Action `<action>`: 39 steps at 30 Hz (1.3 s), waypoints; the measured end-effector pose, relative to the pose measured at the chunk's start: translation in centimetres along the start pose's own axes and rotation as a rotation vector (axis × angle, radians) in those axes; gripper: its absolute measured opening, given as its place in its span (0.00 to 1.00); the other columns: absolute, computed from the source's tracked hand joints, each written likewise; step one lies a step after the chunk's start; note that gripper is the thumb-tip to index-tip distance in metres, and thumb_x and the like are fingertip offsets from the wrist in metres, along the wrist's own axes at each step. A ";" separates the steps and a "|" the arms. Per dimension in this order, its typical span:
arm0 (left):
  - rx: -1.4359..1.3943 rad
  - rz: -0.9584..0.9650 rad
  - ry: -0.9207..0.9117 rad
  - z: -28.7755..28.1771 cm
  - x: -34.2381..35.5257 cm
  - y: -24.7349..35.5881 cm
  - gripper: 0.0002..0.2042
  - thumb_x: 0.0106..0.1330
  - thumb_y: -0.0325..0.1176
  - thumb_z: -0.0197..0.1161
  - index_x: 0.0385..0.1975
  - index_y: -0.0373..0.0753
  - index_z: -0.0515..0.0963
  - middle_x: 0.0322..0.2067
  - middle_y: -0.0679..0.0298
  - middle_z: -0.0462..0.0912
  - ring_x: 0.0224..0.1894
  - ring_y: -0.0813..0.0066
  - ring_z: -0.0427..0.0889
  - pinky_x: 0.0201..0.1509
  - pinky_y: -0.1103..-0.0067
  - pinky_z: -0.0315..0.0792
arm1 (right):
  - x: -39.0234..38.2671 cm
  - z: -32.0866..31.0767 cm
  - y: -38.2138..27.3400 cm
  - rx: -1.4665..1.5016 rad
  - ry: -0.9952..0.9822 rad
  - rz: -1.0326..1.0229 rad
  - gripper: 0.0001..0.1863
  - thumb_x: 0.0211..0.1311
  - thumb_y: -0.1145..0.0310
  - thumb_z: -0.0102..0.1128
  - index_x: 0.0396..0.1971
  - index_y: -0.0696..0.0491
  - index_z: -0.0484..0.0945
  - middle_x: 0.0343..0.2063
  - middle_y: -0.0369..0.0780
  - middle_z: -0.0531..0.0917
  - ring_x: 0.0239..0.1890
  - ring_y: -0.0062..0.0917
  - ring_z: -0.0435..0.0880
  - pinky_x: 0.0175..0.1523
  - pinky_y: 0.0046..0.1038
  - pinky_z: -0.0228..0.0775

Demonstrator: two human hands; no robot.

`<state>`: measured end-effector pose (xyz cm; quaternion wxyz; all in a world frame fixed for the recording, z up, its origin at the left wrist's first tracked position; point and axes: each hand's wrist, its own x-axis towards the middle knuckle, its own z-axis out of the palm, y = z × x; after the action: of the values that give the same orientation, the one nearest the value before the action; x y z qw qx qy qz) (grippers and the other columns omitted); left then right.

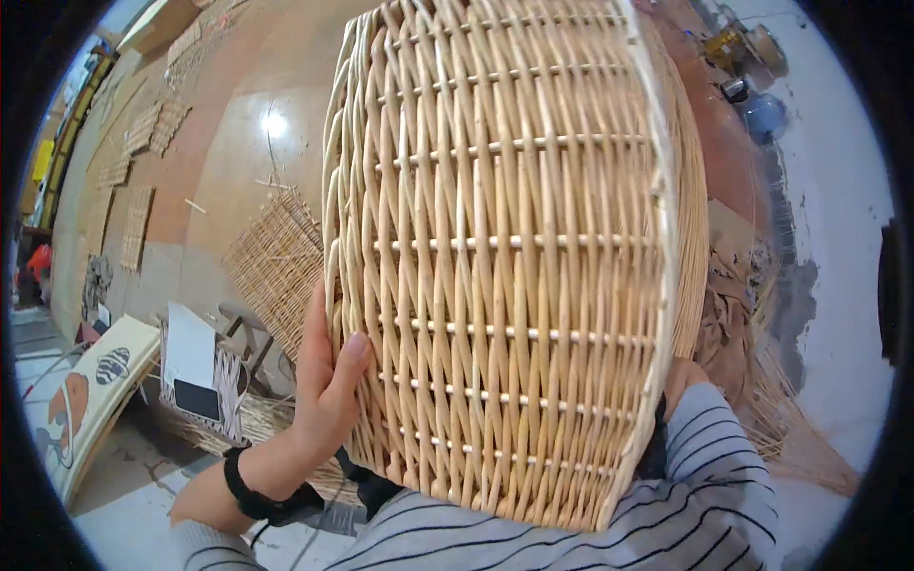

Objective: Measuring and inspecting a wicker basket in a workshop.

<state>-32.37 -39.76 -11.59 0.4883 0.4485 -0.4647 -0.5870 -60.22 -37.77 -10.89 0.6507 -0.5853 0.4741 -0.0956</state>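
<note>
A large wicker basket of pale woven rods fills the middle, tilted up in front of my body. Along its left side runs a thick braided border; a pale rod edges the right side, with more thin rods showing behind it. My left hand grips the braided border at the lower left, thumb on the near face and fingers wrapped behind. At the lower right edge, my right hand holds the basket from the side, most of its fingers hidden behind the weave. The basket's lower end rests close against my striped shirt.
A woven mat lies on the floor to the left, with smaller woven pieces farther off. Near my left arm are a phone on a woven stand and a painted board. Loose rods and brown cloth lie right.
</note>
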 end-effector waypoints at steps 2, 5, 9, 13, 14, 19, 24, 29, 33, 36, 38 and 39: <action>0.070 0.054 -0.049 -0.2 0.2 0.5 0.24 0.58 0.27 0.38 0.53 0.29 0.40 0.51 0.54 0.53 0.54 0.70 0.54 0.55 0.78 0.48 | -0.1 -0.4 0.0 -0.001 0.001 0.024 0.18 0.51 0.60 0.46 0.37 0.58 0.69 0.32 0.41 0.75 0.28 0.28 0.74 0.35 0.26 0.67; 0.099 0.044 -0.056 -0.6 0.9 0.4 0.24 0.58 0.27 0.38 0.53 0.29 0.40 0.51 0.53 0.53 0.53 0.70 0.55 0.55 0.78 0.48 | 1.0 -1.2 0.6 0.006 -0.020 0.037 0.18 0.50 0.61 0.46 0.37 0.58 0.69 0.31 0.41 0.75 0.29 0.28 0.74 0.35 0.26 0.67; 0.124 -0.017 0.024 -1.3 0.0 0.0 0.24 0.58 0.28 0.38 0.53 0.29 0.40 0.51 0.53 0.53 0.53 0.70 0.56 0.55 0.79 0.49 | 2.5 -0.9 0.9 0.043 -0.089 0.044 0.17 0.50 0.61 0.46 0.37 0.58 0.69 0.31 0.42 0.75 0.29 0.29 0.74 0.35 0.26 0.66; -0.029 -0.025 -0.050 -0.5 0.6 -0.2 0.24 0.58 0.27 0.39 0.53 0.30 0.41 0.51 0.54 0.54 0.53 0.71 0.56 0.55 0.79 0.50 | 0.7 0.0 -1.3 0.054 -0.054 0.057 0.17 0.50 0.62 0.46 0.36 0.57 0.70 0.31 0.42 0.75 0.30 0.29 0.74 0.36 0.27 0.66; -0.075 -0.044 -0.030 -0.3 0.6 -0.6 0.24 0.58 0.27 0.39 0.53 0.30 0.42 0.51 0.54 0.55 0.52 0.71 0.57 0.54 0.79 0.51 | 0.7 0.3 -1.7 0.062 -0.053 0.048 0.16 0.50 0.62 0.46 0.36 0.57 0.70 0.31 0.43 0.75 0.30 0.29 0.74 0.36 0.27 0.66; -0.241 -0.059 0.020 0.7 1.5 -3.5 0.21 0.56 0.27 0.42 0.51 0.30 0.52 0.50 0.57 0.59 0.51 0.73 0.59 0.54 0.79 0.51 | 1.7 0.2 -4.1 0.292 -0.021 0.088 0.16 0.49 0.64 0.47 0.36 0.57 0.70 0.31 0.43 0.75 0.31 0.30 0.75 0.37 0.27 0.66; -0.255 0.032 0.075 2.1 6.0 -11.9 0.16 0.58 0.27 0.39 0.47 0.30 0.57 0.44 0.59 0.65 0.45 0.74 0.64 0.50 0.81 0.56 | 6.3 -0.9 -5.1 0.713 0.178 0.149 0.15 0.49 0.65 0.47 0.35 0.57 0.71 0.31 0.44 0.75 0.32 0.30 0.75 0.37 0.27 0.66; 0.044 0.000 0.135 2.7 11.3 -20.1 0.22 0.61 0.42 0.33 0.50 0.32 0.54 0.46 0.55 0.63 0.47 0.70 0.62 0.50 0.78 0.56 | 16.0 -1.9 -1.1 0.810 0.379 0.049 0.14 0.49 0.66 0.47 0.35 0.57 0.71 0.31 0.45 0.76 0.32 0.31 0.75 0.38 0.28 0.66; -0.325 -0.655 -0.050 5.7 12.6 -21.2 0.36 0.52 0.63 0.31 0.54 0.39 0.50 0.51 0.60 0.57 0.52 0.68 0.57 0.53 0.76 0.54 | 25.1 -4.4 9.1 -0.278 0.502 -0.096 0.13 0.47 0.65 0.47 0.30 0.56 0.73 0.25 0.50 0.75 0.27 0.40 0.74 0.32 0.31 0.67; -0.466 -0.624 -0.143 3.7 12.5 -23.7 0.38 0.50 0.65 0.29 0.53 0.38 0.51 0.51 0.59 0.57 0.53 0.65 0.55 0.54 0.72 0.52 | 30.2 -0.3 14.8 -0.508 0.479 0.193 0.15 0.47 0.61 0.46 0.30 0.56 0.72 0.26 0.46 0.76 0.29 0.35 0.75 0.32 0.32 0.66; -0.479 -0.808 0.012 1.6 12.1 -25.8 0.39 0.49 0.66 0.29 0.52 0.37 0.52 0.50 0.58 0.58 0.53 0.64 0.56 0.53 0.69 0.53 | 30.7 2.4 16.7 -0.592 0.296 0.058 0.18 0.46 0.56 0.46 0.31 0.55 0.72 0.28 0.47 0.76 0.32 0.37 0.75 0.33 0.32 0.66; -0.470 -0.826 0.028 0.9 11.9 -26.9 0.39 0.49 0.66 0.29 0.52 0.37 0.52 0.50 0.58 0.58 0.53 0.64 0.56 0.53 0.69 0.53 | 30.7 4.3 17.5 -0.551 0.266 0.004 0.16 0.45 0.57 0.48 0.31 0.53 0.73 0.29 0.45 0.76 0.34 0.37 0.74 0.35 0.31 0.65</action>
<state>-38.86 -48.95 -38.76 0.3086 0.4808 -0.0953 -0.8152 -48.27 -50.51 -41.88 0.3999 -0.7212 0.5643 -0.0381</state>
